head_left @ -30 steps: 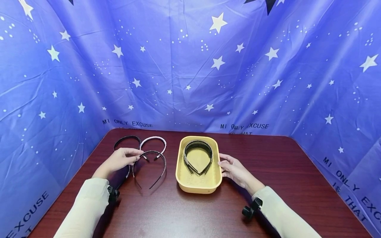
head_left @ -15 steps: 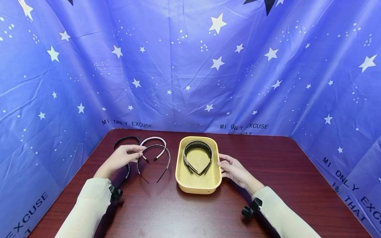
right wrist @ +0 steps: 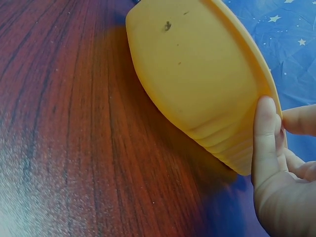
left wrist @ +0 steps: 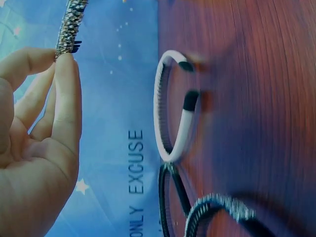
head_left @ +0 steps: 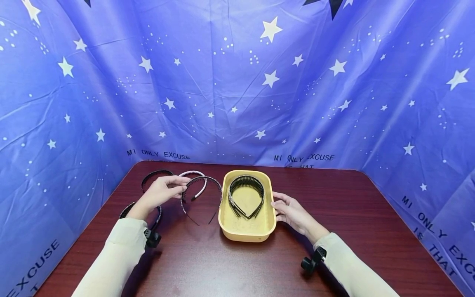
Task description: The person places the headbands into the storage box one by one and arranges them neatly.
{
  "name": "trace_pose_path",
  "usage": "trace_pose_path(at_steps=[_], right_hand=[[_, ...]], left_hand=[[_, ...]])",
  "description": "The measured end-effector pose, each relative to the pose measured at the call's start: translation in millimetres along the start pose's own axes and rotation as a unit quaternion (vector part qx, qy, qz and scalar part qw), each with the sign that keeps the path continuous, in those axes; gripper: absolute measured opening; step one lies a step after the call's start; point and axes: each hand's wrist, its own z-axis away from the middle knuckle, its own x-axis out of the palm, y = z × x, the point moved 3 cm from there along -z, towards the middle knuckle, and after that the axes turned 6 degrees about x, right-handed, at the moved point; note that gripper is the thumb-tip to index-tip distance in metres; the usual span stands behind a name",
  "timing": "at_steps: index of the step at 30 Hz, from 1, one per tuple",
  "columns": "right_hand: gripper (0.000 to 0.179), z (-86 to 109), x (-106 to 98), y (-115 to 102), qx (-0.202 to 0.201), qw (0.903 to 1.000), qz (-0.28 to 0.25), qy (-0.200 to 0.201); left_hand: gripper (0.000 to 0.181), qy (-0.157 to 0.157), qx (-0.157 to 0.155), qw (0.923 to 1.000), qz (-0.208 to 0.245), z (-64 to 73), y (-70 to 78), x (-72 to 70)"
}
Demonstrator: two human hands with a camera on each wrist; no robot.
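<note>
My left hand (head_left: 162, 192) pinches a thin headband (left wrist: 70, 27) with dark glitter and inner teeth between thumb and fingertips. It hangs above the table, its loop right beside the left rim of a yellow plastic tray (head_left: 248, 238). Inside that tray lies a stack of black toothed headbands (head_left: 246, 180). At the tray's right side, my right hand (head_left: 295, 213) touches the wall with thumb and fingertips; the right wrist view shows the thumb (right wrist: 265, 131) flat against the outside. A pale pink headband (left wrist: 158, 108) with black tips lies behind my left hand.
A black headband (head_left: 154, 172) lies at the back left of the dark red wood table (head_left: 341, 198). A silver-glitter headband (left wrist: 217, 200) lies nearer, partly hidden by my left wrist in the head view. Blue star-patterned cloth (head_left: 211, 82) surrounds the table's back and sides.
My left hand has carried the glitter headband to the right, up to the tray's left edge. The silver-glitter headband shows more behind my wrist. My right hand and the tray have stayed put.
</note>
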Motion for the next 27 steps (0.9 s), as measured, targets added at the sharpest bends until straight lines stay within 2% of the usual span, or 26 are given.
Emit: trace_pose_path(at_steps=[9,14,22,27], right_hand=[[0.061,-0.4,0,-1,0.001,1.0000,-0.003,0.002],[0.061,0.3,0,-1,0.004,1.0000,-0.002,0.002],[0.061,0.3,1,-2,0.003,1.0000,-0.002,0.000],[0.061,0.6,0,-1,0.004,1.0000,-0.003,0.003]], left_hand=[[0.032,0.018,0.011,0.9998,-0.002,-14.1,8.7,20.8],[0.031,0.023,0.019,0.9995,0.013,-24.2,14.5,32.6],[0.031,0.019,0.025,0.9995,-0.004,-37.6,19.6,47.7],[0.031,0.022,0.016,0.9996,-0.011,-43.5,21.1,56.7]])
